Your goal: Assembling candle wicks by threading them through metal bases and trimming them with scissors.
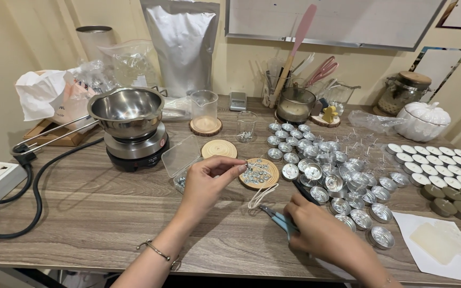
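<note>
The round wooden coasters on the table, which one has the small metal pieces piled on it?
The coaster beside the left hand, whose fingertips pinch something small at its edge. One other lies bare; another holds a glass beaker.

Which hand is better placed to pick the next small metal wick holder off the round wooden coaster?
Probably left. The left hand already pinches at the edge of the round wooden coaster holding the small metal pieces, while the right hand grips blue-handled pliers.
</note>
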